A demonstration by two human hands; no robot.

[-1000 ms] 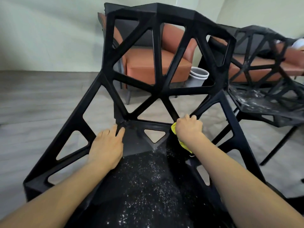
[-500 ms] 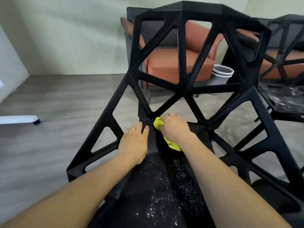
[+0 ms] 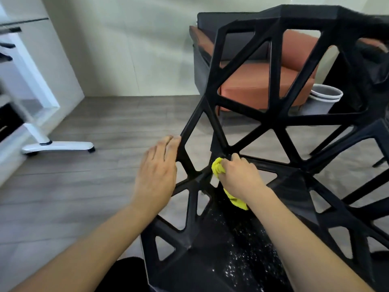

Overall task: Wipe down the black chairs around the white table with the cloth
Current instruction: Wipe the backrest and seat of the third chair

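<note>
A black chair point(image 3: 271, 121) with an open triangle-lattice back and sides fills the right half of the head view. White specks dust its seat point(image 3: 248, 260). My right hand point(image 3: 240, 178) grips a bunched yellow cloth point(image 3: 217, 168) and presses it into the back left corner of the seat, where the struts meet. My left hand point(image 3: 157, 173) lies with straight fingers against the chair's left side strut, fingertips on the bar.
A white table leg with a castor foot point(image 3: 56, 146) stands at the left on the grey wood floor. Behind the chair are an orange armchair point(image 3: 256, 85) and a grey bin point(image 3: 322, 98). Another black chair point(image 3: 379, 66) shows at the far right edge.
My right hand has slid the cloth leftward along the rear of the seat into the left corner. My left hand has left the seat and moved onto the left side strut.
</note>
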